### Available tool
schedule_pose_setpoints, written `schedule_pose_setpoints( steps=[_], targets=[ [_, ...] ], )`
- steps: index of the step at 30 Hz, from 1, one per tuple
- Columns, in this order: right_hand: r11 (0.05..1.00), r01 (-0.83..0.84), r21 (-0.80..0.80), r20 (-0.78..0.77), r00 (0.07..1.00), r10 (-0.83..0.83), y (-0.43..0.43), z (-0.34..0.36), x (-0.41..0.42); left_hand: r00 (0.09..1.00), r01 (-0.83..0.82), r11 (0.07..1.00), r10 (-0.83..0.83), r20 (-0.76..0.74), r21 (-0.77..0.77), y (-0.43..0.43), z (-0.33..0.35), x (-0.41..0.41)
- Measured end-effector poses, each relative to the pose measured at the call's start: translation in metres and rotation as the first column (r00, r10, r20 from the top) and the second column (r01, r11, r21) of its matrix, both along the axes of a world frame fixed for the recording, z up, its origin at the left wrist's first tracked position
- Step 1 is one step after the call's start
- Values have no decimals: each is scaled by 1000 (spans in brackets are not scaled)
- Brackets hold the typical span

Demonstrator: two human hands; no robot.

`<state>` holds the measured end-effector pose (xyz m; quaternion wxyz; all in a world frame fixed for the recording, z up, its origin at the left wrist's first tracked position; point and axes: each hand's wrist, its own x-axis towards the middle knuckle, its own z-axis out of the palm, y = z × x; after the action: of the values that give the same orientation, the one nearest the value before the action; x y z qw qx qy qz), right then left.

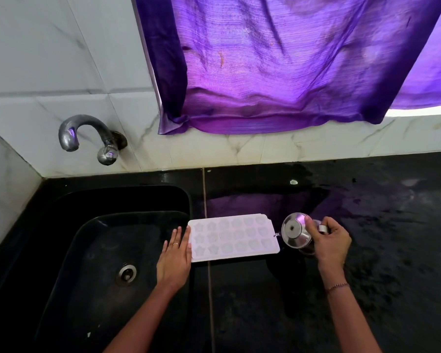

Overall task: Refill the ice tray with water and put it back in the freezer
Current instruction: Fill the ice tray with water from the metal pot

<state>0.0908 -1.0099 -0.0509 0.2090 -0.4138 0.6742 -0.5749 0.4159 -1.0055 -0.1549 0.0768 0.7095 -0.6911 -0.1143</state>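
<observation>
We see the white ice tray [233,236] lying flat on the black tabletop [252,301], just right of the black sink [99,250], with its left end near the sink's rim. Its moulds run in 3 rows, some of them star-shaped; we cannot tell whether they hold water.

The left hand [175,258] lies palm down over the sink's edge. Its fingers [181,238] are straight and close together, released rather than curled, with the outermost touching the tray's left end. A ring [175,243] sits on 1 finger.

The right hand [330,242] grasps a shiny steel jug [294,233], fingers wrapped around its handle side and the thumb pressed on its lid. The jug is tilted toward the tray, its spout just beside the tray's right end, and a small glint of water shows at the spout. A thin bracelet [337,286] circles the right wrist.

Behind the sink, a curved metal tap [87,132] juts from the white marbled wall tiles [36,59]. A purple curtain [278,59] hangs above the tabletop, casting a violet sheen on the wet-looking stone. The sink's round drain [126,274] lies left of the left wrist.
</observation>
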Motion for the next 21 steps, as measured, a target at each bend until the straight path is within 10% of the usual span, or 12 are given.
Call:
schedule_pose_setpoints(
  steps=[21],
  targets=[
    [999,37,5,87,995,-37,0,1,2,1000,-8,1000,8,3,7,1,4,-1]
  ],
)
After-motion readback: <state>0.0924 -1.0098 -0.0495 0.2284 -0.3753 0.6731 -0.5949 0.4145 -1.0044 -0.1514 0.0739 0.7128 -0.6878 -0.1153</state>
